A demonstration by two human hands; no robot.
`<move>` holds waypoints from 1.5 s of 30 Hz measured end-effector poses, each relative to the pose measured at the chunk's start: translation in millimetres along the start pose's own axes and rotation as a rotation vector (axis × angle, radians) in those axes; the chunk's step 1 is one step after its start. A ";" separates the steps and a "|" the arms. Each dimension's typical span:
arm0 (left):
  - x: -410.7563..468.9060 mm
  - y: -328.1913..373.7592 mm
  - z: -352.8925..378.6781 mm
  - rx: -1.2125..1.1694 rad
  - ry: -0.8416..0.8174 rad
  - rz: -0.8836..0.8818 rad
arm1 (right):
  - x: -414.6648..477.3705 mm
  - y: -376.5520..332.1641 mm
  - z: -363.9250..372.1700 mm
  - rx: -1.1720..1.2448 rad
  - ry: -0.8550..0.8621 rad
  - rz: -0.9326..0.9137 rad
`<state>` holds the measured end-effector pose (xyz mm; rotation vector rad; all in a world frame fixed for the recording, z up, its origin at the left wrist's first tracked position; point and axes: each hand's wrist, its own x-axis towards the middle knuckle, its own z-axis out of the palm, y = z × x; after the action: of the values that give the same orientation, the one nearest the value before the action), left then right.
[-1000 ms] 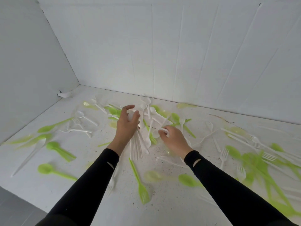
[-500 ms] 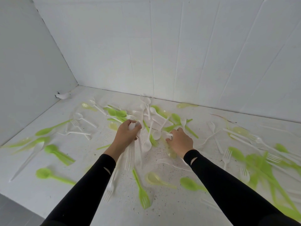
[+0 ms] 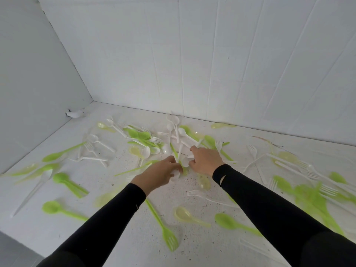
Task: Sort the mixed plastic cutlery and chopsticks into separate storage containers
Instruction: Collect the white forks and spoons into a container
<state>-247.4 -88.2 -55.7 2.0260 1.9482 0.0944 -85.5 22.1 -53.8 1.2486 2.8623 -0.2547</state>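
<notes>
One white spoon (image 3: 185,162) in right hand (image 3: 205,160) seemingly points handle-away.

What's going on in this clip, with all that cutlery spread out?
A person in black sleeves is working with both hands in the middle of white and green plastic cutlery scattered over a white surface. The left hand grips some white pieces. Right beside it, the right hand pinches a white utensil at the pile. Motion blur hides exactly which type. Green spoons and a green fork lie loose nearby. No storage container is in view.
</notes>
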 end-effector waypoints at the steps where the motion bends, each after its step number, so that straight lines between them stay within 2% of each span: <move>1: -0.7 -1.3 2.8 0.022 -0.006 0.015 | 1.3 1.0 1.9 -0.048 -0.010 -0.024; 4: 0.1 -2.2 6.2 0.037 0.038 0.040 | 3.3 3.8 7.8 -0.121 -0.021 -0.041; 8: 3.9 1.0 5.3 -0.031 0.176 0.099 | 1.8 9.4 11.4 -0.178 0.027 -0.031; 11: 7.5 4.7 -0.4 -0.118 0.285 0.153 | -2.7 15.1 7.1 -0.135 0.055 -0.045; 15: 10.6 12.3 -19.7 -0.260 0.505 0.168 | -15.3 21.1 -10.2 0.209 0.236 -0.001; 18: 6.1 27.6 -42.6 -0.474 0.662 0.054 | -26.4 17.7 -28.0 0.612 0.408 0.134; 20: 1.8 44.3 -57.5 -0.674 0.738 -0.006 | -37.5 11.1 -44.4 0.828 0.453 0.215; 22: -1.2 61.6 -68.1 -0.881 0.767 -0.044 | -51.6 3.8 -60.0 0.970 0.432 0.221; 25: -0.9 86.3 -76.8 -1.128 0.712 -0.066 | -80.8 -1.0 -77.4 1.083 0.393 0.162; 28: 1.3 109.8 -76.8 -1.275 0.617 -0.083 | -109.2 1.8 -85.3 1.084 0.346 0.160; 32: 5.9 164.5 -57.5 -1.266 0.466 -0.023 | -162.3 31.6 -92.8 1.080 0.361 0.238; 35: 8.4 218.8 -41.1 -1.294 0.398 0.042 | -208.8 62.7 -100.5 1.139 0.373 0.397; 40: 9.4 322.0 -18.2 -1.355 0.264 0.154 | -283.8 117.3 -120.1 1.454 0.335 0.637; 42: 7.4 365.8 -9.2 -1.328 0.212 0.186 | -320.7 141.4 -126.5 1.549 0.398 0.650; 45: 3.5 424.8 3.5 -1.274 0.161 0.249 | -370.8 177.1 -130.0 1.524 0.482 0.596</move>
<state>161.8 -90.6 58.5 1.3163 1.0965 1.2195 304.0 -109.4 75.7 2.3556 1.9913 -2.6240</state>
